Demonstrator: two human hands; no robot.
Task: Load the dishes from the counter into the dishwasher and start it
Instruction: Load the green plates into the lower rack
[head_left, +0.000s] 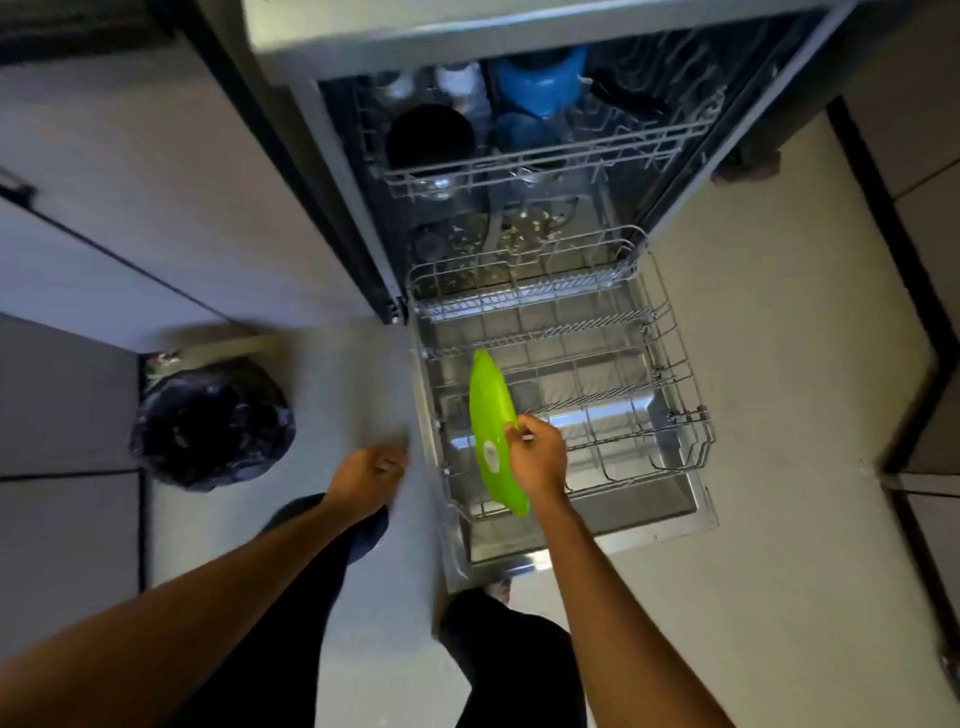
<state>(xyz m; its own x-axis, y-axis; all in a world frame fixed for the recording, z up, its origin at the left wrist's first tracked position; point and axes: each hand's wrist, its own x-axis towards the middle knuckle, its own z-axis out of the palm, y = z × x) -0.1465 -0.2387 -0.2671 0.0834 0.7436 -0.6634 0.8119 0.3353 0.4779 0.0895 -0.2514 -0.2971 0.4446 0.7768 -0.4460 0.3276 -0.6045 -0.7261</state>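
The right hand (537, 457) is pinching a green plate (493, 431) upright over the lower rack (680, 415), while the left hand (363, 480) is hanging loosely curled, holding nothing.

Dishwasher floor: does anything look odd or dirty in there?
Yes. Pale food scraps lie scattered over the dishwasher floor, behind the pulled-out lower rack; that looks unclean for a machine being loaded.

Blurred left hand (366, 480), its pose unclear; dim, indistinct items in the upper rack (519, 166)

Plate (493, 431) on edge in lower rack (675, 395), left side; bin (208, 421) left.
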